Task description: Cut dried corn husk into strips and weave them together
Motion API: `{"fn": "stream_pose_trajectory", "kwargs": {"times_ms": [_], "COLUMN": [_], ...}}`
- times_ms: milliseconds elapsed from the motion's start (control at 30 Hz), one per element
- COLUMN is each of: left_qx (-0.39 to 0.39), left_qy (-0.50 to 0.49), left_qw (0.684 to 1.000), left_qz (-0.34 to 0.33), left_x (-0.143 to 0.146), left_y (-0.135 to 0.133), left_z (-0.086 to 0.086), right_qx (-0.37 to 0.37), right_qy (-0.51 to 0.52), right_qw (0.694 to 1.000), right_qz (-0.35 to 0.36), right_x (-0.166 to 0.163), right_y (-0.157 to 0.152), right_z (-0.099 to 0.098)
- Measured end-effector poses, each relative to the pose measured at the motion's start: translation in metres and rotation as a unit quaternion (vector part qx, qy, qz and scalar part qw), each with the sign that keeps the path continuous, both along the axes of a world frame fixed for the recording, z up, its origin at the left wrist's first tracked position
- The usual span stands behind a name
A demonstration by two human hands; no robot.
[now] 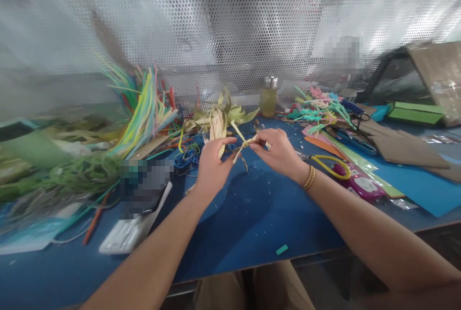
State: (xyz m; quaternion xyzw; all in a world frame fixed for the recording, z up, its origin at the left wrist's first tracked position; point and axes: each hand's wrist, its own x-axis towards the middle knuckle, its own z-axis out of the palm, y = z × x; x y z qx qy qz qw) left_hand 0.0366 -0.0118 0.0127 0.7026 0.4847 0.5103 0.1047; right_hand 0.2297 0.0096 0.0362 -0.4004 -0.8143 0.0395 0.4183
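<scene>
Both my hands meet above the blue table (252, 219) and pinch a small piece made of pale dried leaf strips (245, 144). My left hand (212, 163) grips its left side with thumb and fingers closed. My right hand (275, 151), with a gold bangle on the wrist, pinches the right end of the strips. A thin dark stem hangs down from the piece. Just behind the hands lies a pile of dried husk leaves (219, 120).
A bundle of coloured strips (144, 108) fans out at left, with green twine (82, 171) beside it. A small yellow bottle (269, 96) stands at the back. Yellow-handled scissors (329, 163), coloured paper sheets (414, 185) and cardboard (403, 149) lie at right. A perforated metal screen (230, 31) closes the back.
</scene>
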Motion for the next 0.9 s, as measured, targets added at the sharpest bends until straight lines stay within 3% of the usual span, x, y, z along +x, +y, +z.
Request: {"fn": "stream_pose_trajectory", "kwargs": {"times_ms": [100, 233, 333, 467, 533, 767, 900], "left_qx": [0.019, -0.002, -0.069, -0.178, -0.213, -0.238, -0.230], "left_qy": [0.010, -0.076, -0.164, -0.288, -0.322, -0.335, -0.327], "left_qw": [1.000, 0.996, 0.981, 0.935, 0.914, 0.899, 0.907], "left_qz": [-0.007, -0.037, -0.074, -0.107, -0.122, -0.148, -0.134], "left_x": [0.001, 0.001, 0.003, 0.006, 0.007, 0.009, 0.012], "left_y": [-0.001, -0.002, -0.003, -0.003, -0.002, -0.005, -0.007], "left_z": [0.001, 0.002, 0.002, -0.003, -0.005, -0.002, 0.001], "right_qx": [0.002, 0.004, -0.043, -0.159, -0.180, -0.204, -0.282], "right_qy": [0.016, 0.020, 0.050, 0.125, 0.137, 0.157, 0.215], "right_qw": [1.000, 0.999, 0.996, 0.974, 0.968, 0.962, 0.928], "right_qz": [0.007, 0.028, 0.055, 0.098, 0.104, 0.090, 0.120], "right_x": [-0.004, -0.009, -0.011, -0.014, -0.014, -0.015, -0.018], "right_y": [-0.003, -0.008, -0.010, -0.011, -0.011, -0.010, -0.009], "right_z": [-0.002, -0.004, -0.004, -0.003, -0.004, -0.006, -0.013]}}
